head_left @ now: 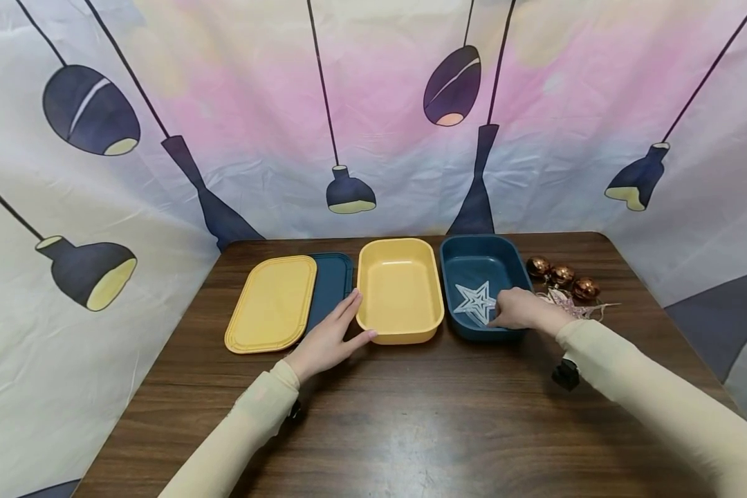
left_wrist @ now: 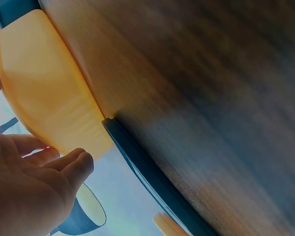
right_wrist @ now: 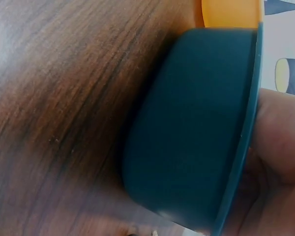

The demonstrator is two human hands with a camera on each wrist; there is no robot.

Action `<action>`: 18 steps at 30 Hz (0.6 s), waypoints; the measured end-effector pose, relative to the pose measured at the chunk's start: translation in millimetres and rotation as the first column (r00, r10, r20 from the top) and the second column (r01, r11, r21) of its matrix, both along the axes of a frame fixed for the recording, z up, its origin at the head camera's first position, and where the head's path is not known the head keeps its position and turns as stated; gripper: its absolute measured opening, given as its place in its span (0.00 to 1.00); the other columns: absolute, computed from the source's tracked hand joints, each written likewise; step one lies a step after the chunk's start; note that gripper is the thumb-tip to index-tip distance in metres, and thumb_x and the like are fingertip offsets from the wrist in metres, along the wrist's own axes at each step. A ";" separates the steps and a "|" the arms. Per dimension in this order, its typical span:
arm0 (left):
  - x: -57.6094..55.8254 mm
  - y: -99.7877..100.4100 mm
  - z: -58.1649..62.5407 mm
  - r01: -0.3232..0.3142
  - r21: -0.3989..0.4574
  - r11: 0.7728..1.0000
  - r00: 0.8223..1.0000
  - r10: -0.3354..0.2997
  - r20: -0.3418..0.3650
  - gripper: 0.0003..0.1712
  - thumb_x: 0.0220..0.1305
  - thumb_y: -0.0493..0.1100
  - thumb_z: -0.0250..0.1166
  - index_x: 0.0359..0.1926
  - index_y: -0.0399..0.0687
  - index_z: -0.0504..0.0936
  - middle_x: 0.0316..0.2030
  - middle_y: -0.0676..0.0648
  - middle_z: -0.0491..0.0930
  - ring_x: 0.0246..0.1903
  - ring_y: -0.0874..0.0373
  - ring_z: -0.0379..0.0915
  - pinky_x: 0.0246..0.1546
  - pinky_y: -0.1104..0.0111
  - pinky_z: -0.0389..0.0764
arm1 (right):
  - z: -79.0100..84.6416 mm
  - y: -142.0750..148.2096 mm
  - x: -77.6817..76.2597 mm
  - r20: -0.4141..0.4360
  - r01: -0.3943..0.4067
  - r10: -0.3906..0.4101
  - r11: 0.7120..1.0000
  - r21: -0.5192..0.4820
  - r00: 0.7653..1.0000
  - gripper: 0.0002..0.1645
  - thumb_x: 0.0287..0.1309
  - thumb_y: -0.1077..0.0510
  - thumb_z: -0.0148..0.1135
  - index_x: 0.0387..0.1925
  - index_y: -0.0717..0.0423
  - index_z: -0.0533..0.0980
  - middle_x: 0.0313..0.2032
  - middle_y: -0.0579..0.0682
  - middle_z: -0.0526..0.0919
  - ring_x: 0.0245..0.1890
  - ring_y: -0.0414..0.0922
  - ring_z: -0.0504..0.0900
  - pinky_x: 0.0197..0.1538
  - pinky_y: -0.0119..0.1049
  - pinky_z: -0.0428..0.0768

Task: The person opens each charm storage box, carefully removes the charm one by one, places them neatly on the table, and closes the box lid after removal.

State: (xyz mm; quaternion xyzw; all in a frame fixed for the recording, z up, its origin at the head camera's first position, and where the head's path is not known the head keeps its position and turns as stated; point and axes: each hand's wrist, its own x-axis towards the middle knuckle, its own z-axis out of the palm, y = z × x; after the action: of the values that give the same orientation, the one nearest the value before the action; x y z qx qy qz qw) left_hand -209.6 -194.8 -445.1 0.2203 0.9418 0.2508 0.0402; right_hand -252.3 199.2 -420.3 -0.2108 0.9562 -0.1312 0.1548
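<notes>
In the head view a glittery white star ornament (head_left: 475,302) is inside the dark blue box (head_left: 487,245), lying slanted toward its front wall. My right hand (head_left: 518,309) reaches over the box's front right rim and pinches the star by one point. The right wrist view shows the box's outer wall (right_wrist: 191,128), with the fingers (right_wrist: 280,132) over the rim and the star hidden behind it. My left hand (head_left: 331,339) touches the front left corner of the empty yellow box (head_left: 400,297), fingers spread along its side and thumb at its front.
A yellow lid (head_left: 272,304) overlaps a dark blue lid (head_left: 331,287) left of the boxes. Shiny copper-coloured balls (head_left: 561,275) and pinkish glittery ornaments (head_left: 566,301) lie right of the blue box. A printed cloth (head_left: 398,124) hangs behind the wooden table (head_left: 411,415).
</notes>
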 end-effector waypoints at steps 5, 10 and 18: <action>0.3 0.1 1.1 -0.002 0.003 1.000 1.000 0.002 0.001 0.54 0.68 0.74 0.53 0.81 0.49 0.48 0.80 0.48 0.44 0.77 0.52 0.45 0.72 0.52 0.57 | -1.8 -2.0 -2.0 -0.005 0.023 -0.023 1.000 0.003 1.000 0.17 0.59 0.51 0.72 0.19 0.55 0.83 0.16 0.44 0.79 0.18 0.40 0.74 0.27 0.34 0.74; -0.3 0.7 1.5 -0.003 -0.001 1.000 1.000 0.003 0.011 0.54 0.68 0.74 0.53 0.81 0.51 0.47 0.80 0.50 0.42 0.77 0.52 0.44 0.72 0.52 0.57 | -2.7 -2.1 -4.4 0.019 0.070 -0.070 0.998 0.002 0.997 0.19 0.58 0.54 0.72 0.16 0.54 0.79 0.15 0.44 0.73 0.18 0.41 0.70 0.27 0.34 0.70; -0.8 0.3 1.1 -0.003 -0.002 1.000 1.000 0.004 0.016 0.54 0.68 0.74 0.53 0.81 0.51 0.46 0.80 0.51 0.42 0.77 0.53 0.43 0.72 0.52 0.57 | -3.1 0.8 -7.1 0.019 0.104 -0.104 0.995 0.004 0.994 0.20 0.59 0.58 0.70 0.14 0.54 0.73 0.14 0.45 0.68 0.18 0.42 0.67 0.27 0.35 0.68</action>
State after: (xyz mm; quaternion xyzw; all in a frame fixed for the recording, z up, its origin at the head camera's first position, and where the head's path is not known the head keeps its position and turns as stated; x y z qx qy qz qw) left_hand -210.4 -194.5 -443.9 0.2166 0.9421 0.2517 0.0477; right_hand -259.4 200.0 -423.4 -0.1593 0.9646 -0.1396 0.1570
